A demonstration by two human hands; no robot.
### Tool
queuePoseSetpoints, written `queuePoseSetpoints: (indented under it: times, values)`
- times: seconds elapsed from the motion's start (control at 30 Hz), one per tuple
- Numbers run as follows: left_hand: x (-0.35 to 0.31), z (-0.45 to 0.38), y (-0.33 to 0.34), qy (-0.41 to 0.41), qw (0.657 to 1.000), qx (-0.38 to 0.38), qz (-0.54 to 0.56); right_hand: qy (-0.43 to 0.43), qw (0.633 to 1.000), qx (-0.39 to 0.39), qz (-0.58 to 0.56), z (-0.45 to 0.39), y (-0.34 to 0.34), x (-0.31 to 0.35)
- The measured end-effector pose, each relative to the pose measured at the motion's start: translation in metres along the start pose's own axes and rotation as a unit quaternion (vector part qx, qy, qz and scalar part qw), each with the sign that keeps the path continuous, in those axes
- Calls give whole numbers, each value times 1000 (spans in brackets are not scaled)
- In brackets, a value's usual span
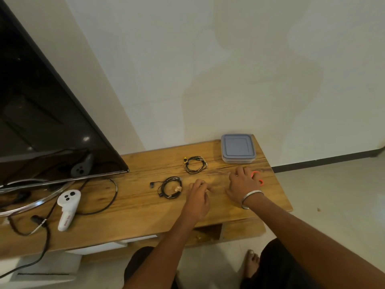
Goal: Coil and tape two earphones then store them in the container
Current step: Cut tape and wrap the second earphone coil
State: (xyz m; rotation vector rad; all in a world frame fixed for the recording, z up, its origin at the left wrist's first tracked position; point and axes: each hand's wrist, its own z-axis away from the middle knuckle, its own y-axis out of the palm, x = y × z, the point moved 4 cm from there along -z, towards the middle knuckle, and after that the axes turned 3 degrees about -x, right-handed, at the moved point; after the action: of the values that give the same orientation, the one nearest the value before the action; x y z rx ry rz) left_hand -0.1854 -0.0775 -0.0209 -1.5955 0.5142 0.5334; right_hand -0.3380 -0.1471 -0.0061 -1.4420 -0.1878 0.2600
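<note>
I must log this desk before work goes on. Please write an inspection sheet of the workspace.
Surface: wooden table, against a white wall.
Job's things: two coiled black earphones, far coil and near coil; container at the far right corner, lid on.
Clutter: white controller; orange-handled item, partly hidden by the right hand, perhaps scissors.
Grippers: left hand rests on the table beside the near coil, fingers curled, grip unclear; right hand lies over the orange item, a bangle on the wrist.
Cables: black cables loop at the left and hang off the edge.
Surroundings: dark screen at left; pale floor.
</note>
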Motion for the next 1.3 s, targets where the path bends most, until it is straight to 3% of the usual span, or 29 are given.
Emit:
queuePoseSetpoints:
  times: [0.53,0.77,1.0,1.3]
  values:
    - [-5,1,5,-26,997,42,58,-49,998,-32,12,-5,4,17]
    - [-20,-10,0,-7,983,60,172,-14,986,-20,-167,-11,-23,-8]
    - [-41,-21,4,-4,962,90,257,18,913,42,-406,-11,-33,-39]
    - [-58,-30,19,31,959,64,275,26,880,47,-473,-3,-16,-55]
